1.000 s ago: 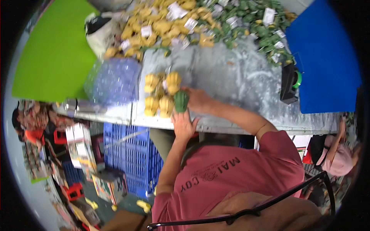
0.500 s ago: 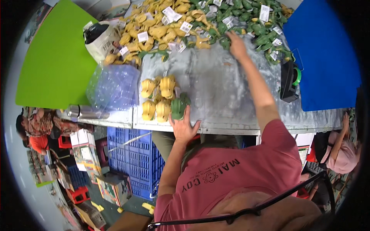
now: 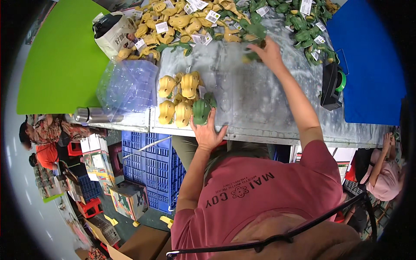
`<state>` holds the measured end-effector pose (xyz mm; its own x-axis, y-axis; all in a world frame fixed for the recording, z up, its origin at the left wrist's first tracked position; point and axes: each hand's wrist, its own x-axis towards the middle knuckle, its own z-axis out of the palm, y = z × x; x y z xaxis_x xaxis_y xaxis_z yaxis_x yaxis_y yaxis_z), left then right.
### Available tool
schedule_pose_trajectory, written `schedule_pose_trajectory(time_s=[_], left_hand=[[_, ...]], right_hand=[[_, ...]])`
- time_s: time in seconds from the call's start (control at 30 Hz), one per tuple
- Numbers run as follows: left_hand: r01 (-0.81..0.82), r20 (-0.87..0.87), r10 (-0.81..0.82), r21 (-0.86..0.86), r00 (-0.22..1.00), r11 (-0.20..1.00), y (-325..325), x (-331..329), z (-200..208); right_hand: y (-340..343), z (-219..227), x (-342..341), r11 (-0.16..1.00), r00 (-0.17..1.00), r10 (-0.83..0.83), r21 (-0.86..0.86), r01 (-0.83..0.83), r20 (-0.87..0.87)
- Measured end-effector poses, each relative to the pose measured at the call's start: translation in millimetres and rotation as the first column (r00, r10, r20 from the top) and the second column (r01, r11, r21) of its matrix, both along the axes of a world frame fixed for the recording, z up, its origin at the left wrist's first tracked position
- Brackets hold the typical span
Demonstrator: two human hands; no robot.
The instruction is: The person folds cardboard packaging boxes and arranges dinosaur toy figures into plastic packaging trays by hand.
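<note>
My left hand (image 3: 208, 135) lies at the table's near edge, fingers spread and outstretched, with fingertips touching a green dinosaur-head toy (image 3: 201, 112). Beside that toy stand several yellow dinosaur-head toys (image 3: 174, 113) in a tight group of two rows. Farther out, my right hand (image 3: 269, 54) is closed on another green dinosaur toy (image 3: 255, 31), which is smeared by motion and hangs over the bare metal. Just beyond it spreads a heap of yellow toys (image 3: 184, 21) and green toys (image 3: 299, 32) with white tags.
Clear plastic trays (image 3: 130, 89) lie left of the yellow group, beside a metal flask (image 3: 93, 115) and a printed bag (image 3: 115, 37). A black tape dispenser (image 3: 331, 89) stands by the blue board (image 3: 368, 65). Below the table is a blue crate (image 3: 149, 173); other people sit at both sides.
My right hand has drawn a green toy out of the heap and back toward me. My left hand stays at the green toy by the table edge. The whole view has shifted slightly.
</note>
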<state>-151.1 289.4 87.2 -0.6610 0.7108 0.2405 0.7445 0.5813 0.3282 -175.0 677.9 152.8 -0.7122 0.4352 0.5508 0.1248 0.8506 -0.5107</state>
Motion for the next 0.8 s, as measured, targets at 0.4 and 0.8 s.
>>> schedule_pose_trajectory(time_s=[0.4, 0.8], left_hand=[[-0.036, 0.024, 0.035, 0.01, 0.999, 0.999, 0.2, 1.6, -1.9], [-0.029, 0.04, 0.029, -0.009, 0.999, 1.0, 2.1, -0.5, -3.8]], right_hand=[[-131.0, -43.0, -23.0, 0.507, 0.811, 0.495, -0.655, -0.561, -0.311], [-133.3, -22.4, -7.8, 0.556, 0.55, 0.821, -0.005, -0.831, -0.153]])
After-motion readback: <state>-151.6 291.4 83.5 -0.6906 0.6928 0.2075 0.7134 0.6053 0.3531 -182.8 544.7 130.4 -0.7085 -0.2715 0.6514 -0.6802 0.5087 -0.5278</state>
